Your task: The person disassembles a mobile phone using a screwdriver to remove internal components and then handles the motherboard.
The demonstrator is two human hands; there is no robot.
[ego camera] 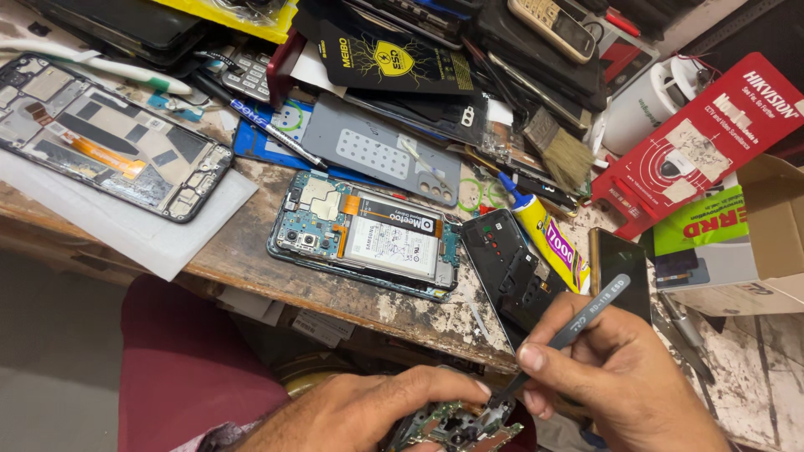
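Head view shows the right hand (pixel 624 381) pinching grey tweezers (pixel 563 333) whose tips press into the small circuit board (pixel 456 425) clamped by the left hand (pixel 368 414); slipping tips could scratch components.

Opened phone (pixel 364 243) is lying mid-surface (pixel 251 251), near the front edge. Left of it, another stripped phone (pixel 105 138) is resting on a paper sheet (pixel 159 238). Right of it a back cover (pixel 511 272) is sitting, glue tube (pixel 548 234) just beyond. Behind, a brush (pixel 561 151) is lying among piled phones. Cardboard box (pixel 766 234) is standing far right.
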